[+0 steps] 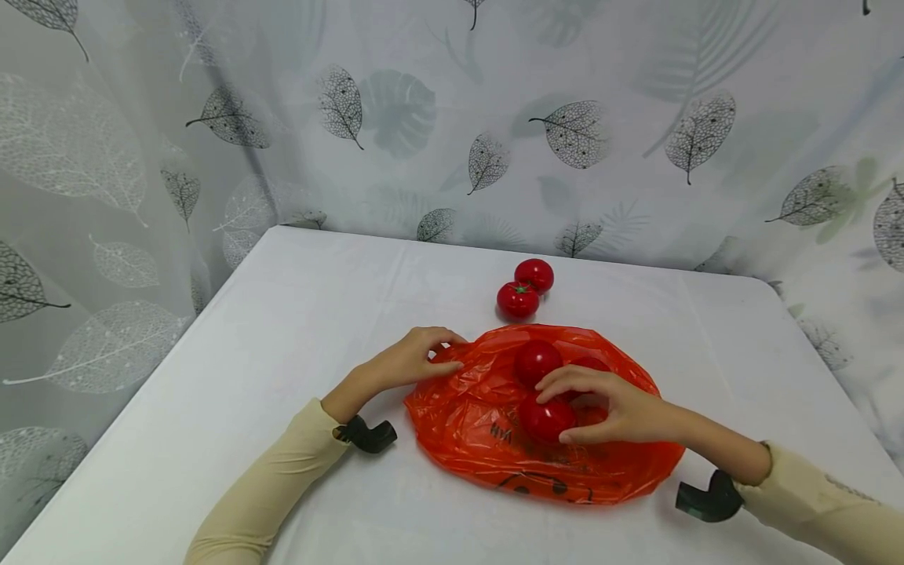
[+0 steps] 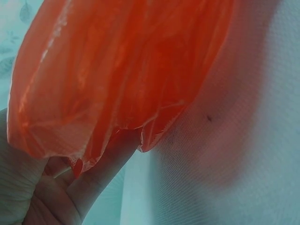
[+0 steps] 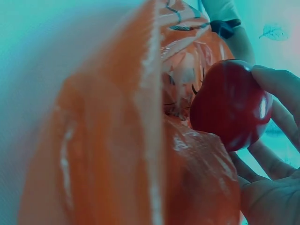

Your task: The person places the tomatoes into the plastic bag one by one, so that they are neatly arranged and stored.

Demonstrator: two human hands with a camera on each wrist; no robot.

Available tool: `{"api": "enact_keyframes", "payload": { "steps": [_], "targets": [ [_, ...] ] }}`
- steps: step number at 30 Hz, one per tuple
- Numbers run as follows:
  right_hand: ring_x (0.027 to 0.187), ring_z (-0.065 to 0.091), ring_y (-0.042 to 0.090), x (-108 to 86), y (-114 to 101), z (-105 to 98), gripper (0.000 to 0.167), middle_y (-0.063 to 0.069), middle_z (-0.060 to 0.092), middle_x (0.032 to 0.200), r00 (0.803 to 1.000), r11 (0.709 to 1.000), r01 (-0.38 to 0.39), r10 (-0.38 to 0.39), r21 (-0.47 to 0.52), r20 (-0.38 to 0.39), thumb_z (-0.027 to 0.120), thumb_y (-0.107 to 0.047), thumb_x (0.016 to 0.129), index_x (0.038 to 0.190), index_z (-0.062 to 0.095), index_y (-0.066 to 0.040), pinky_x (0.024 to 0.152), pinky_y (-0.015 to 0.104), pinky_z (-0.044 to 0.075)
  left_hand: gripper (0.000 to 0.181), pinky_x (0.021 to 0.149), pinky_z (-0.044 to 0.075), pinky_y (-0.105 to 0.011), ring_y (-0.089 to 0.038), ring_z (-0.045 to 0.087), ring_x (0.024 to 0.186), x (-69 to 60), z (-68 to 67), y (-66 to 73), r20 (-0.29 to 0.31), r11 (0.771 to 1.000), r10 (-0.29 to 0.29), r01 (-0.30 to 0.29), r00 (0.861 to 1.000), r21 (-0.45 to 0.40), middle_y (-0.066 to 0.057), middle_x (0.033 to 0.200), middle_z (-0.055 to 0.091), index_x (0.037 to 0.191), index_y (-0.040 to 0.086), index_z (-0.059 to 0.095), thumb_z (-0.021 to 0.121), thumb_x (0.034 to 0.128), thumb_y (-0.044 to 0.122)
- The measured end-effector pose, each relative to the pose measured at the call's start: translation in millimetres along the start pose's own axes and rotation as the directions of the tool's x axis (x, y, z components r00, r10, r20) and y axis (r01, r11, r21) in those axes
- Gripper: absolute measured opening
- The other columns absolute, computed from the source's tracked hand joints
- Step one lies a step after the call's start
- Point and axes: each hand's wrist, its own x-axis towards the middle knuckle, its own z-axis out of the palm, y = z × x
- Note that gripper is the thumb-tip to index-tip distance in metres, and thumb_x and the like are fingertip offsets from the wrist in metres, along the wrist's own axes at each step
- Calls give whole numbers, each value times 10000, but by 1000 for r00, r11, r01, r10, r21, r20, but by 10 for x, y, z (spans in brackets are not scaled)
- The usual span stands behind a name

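Observation:
An orange-red plastic bag (image 1: 466,439) lies flattened on the white table with several red tomatoes on it. My right hand (image 1: 614,408) grips the nearest tomato (image 1: 545,417), thumb on its near side and fingertips over its top; the right wrist view shows this tomato (image 3: 229,105) against the fingers of my right hand (image 3: 276,154). Behind it another tomato (image 1: 537,362) rests on the bag. My left hand (image 1: 406,362) holds the bag's left edge; in the left wrist view the bag (image 2: 117,75) hangs over the fingers of my left hand (image 2: 65,187).
Two more tomatoes sit beyond the bag, one with a green stem (image 1: 518,300) and one just behind it (image 1: 534,275). A leaf-patterned curtain (image 1: 438,118) hangs behind the white table (image 1: 318,298). Dark curved pieces are on both wrists.

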Motion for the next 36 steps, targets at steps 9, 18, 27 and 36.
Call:
{"api": "enact_keyframes", "payload": {
  "steps": [9, 18, 27, 36],
  "targets": [
    [1224, 432, 0, -17, 15, 41, 429, 82, 550, 1291, 999, 1000, -19, 19, 12, 47, 742, -103, 857, 1256, 596, -161, 840, 307, 555, 317, 773, 520, -202, -155, 600, 920, 1, -12, 13, -6, 1000, 20, -20, 1000, 4, -66, 1115, 682, 1196, 37, 659, 693, 908, 163],
    [1232, 438, 38, -26, 56, 87, 401, 78, 553, 1286, 998, 999, 26, -24, -38, 50, 742, -145, 867, 1242, 603, -169, 833, 313, 559, 323, 773, 519, -201, -151, 598, 923, 4, 1, -9, -2, 1000, 21, -21, 1000, -1, -69, 1120, 681, 1199, 32, 657, 696, 907, 165],
    [1227, 448, 72, -36, 83, 81, 362, 55, 553, 1283, 997, 996, 51, -46, -76, 63, 732, -165, 878, 1217, 608, -191, 839, 317, 559, 325, 774, 521, -206, -156, 599, 926, -1, 6, -1, -2, 1000, 10, -10, 1000, 0, -69, 1121, 680, 1204, 36, 655, 695, 908, 165],
    [1200, 473, 93, -13, 17, 77, 271, 63, 566, 1252, 996, 996, 56, -50, -69, 74, 667, -137, 927, 1191, 627, -185, 833, 316, 561, 319, 779, 517, -197, -164, 606, 936, 6, 10, 1, 6, 1000, 10, -10, 1000, -3, -75, 1123, 681, 1200, 36, 656, 689, 913, 169]
  ]
}}
